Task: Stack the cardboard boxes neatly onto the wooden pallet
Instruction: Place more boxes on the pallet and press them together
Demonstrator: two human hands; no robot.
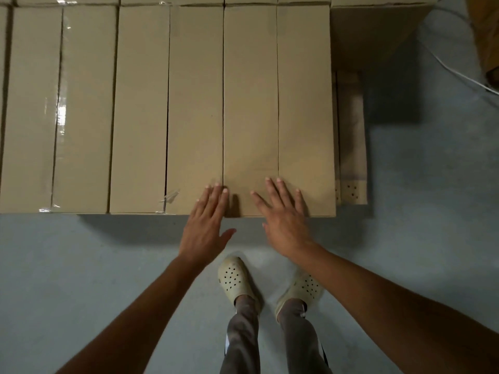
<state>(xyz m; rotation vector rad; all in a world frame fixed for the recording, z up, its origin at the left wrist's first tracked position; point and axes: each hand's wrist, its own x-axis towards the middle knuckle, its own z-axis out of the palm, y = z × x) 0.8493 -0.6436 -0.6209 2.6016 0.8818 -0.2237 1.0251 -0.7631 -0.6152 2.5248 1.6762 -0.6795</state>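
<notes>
Floor [432, 225]: smooth grey-blue concrete, matte, faintly mottled. Thin white cable [457, 73] crosses it at 2 o'clock and exits at the right edge. Brown object [484, 36] in the 1 o'clock corner, cropped, unidentifiable. Light is dim and soft. Dark shadow patch [394, 103] at 2 o'clock.

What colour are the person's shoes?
Pale cream clogs, dotted with small dark holes; the head view shows them best.
</notes>
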